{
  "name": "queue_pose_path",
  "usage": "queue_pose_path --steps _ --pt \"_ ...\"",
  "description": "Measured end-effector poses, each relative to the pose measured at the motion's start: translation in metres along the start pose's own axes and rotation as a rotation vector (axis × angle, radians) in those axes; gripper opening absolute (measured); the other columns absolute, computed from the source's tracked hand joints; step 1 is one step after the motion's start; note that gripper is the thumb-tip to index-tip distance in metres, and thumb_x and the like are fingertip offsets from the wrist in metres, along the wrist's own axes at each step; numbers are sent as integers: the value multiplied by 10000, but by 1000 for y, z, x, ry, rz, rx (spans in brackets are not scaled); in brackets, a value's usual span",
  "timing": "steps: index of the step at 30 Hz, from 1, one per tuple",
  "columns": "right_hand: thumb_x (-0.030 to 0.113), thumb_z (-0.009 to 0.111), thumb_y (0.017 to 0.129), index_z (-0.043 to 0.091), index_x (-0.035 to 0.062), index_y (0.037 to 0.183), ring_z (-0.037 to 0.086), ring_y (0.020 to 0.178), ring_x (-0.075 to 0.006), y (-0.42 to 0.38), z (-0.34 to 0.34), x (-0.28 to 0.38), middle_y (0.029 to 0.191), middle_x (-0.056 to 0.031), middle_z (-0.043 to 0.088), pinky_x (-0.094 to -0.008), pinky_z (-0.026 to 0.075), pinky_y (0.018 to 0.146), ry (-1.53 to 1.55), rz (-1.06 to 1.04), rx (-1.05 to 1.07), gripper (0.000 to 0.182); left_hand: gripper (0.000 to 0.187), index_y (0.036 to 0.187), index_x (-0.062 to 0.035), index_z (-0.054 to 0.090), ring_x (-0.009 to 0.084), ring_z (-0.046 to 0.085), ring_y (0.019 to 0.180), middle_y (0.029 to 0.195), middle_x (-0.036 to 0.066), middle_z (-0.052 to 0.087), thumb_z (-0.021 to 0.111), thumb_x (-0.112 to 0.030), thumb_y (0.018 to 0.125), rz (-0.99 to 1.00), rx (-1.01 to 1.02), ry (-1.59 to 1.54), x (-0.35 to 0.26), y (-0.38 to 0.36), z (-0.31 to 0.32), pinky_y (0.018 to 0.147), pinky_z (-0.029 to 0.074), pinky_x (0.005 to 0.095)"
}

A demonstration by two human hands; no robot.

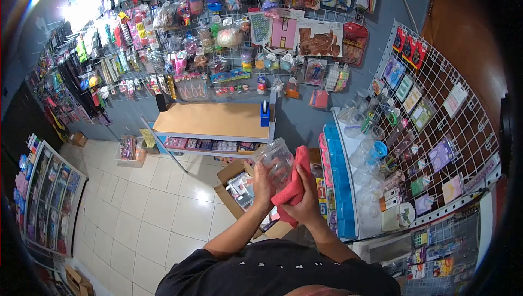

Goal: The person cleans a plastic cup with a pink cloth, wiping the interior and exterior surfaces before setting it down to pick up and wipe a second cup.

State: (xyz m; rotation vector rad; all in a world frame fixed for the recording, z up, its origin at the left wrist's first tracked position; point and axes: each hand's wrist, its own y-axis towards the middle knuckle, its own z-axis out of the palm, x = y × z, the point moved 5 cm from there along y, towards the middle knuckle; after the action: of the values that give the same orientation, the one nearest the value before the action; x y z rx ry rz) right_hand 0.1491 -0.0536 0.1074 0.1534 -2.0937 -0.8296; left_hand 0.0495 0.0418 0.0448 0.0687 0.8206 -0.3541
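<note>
A clear plastic container (277,160) is held up in front of the chest, above an open cardboard box. My left hand (263,190) is closed round its left side. A red cloth (294,184) lies against the container's right side. My right hand (308,200) grips the cloth, its fingers wrapped round it and pressing it to the container. Part of the container is hidden behind the cloth and fingers.
A cardboard box (224,176) of packets stands on the floor below. A wooden-topped table (212,120) holds a blue tape dispenser (265,114). At right, a white shelf (366,222) bears clear containers beside a wire rack (468,112). A display case (53,198) is at left.
</note>
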Motion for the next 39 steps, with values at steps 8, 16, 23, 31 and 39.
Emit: queue_pose_path --steps 8,16,23,31,39 --pt "163 837 706 362 39 1466 496 1272 -246 3 -9 -51 1398 -160 491 -384 397 1067 514 217 -67 904 790 1531 -183 173 346 409 1332 1519 134 338 312 -701 950 -5 338 -8 -13 6 8 1123 303 529" --pt "190 724 859 657 31 1138 627 1009 -156 -25 12 -70 1090 -70 687 -323 469 908 535 422 -33 328 979 1526 -64 235 328 348 1394 1540 189 319 355 -787 876 -1 419 -77 2 32 -22 1168 231 487" --pt "148 678 882 654 3 1151 629 1064 -187 -28 -22 -90 1124 -87 691 -340 461 958 421 341 -121 307 716 1359 -93 406 345 557 1187 1397 150 488 624 -573 875 23 79 -25 -19 51 -79 980 443 504" --pt "575 391 996 323 48 1477 468 1316 -244 -28 -89 -117 1464 -83 442 -408 374 1098 804 330 -269 717 699 1363 -96 431 312 638 1002 1297 140 534 592 -585 890 91 -79 211 -43 59 -114 844 529 478" --pt "286 808 777 151 13 1543 363 1405 -341 14 -15 -15 1552 -238 282 -417 322 1128 -29 10 13 1045 582 1472 -38 336 181 533 1205 1351 87 509 480 -387 1029 173 295 153 8 1 12 969 485 332"
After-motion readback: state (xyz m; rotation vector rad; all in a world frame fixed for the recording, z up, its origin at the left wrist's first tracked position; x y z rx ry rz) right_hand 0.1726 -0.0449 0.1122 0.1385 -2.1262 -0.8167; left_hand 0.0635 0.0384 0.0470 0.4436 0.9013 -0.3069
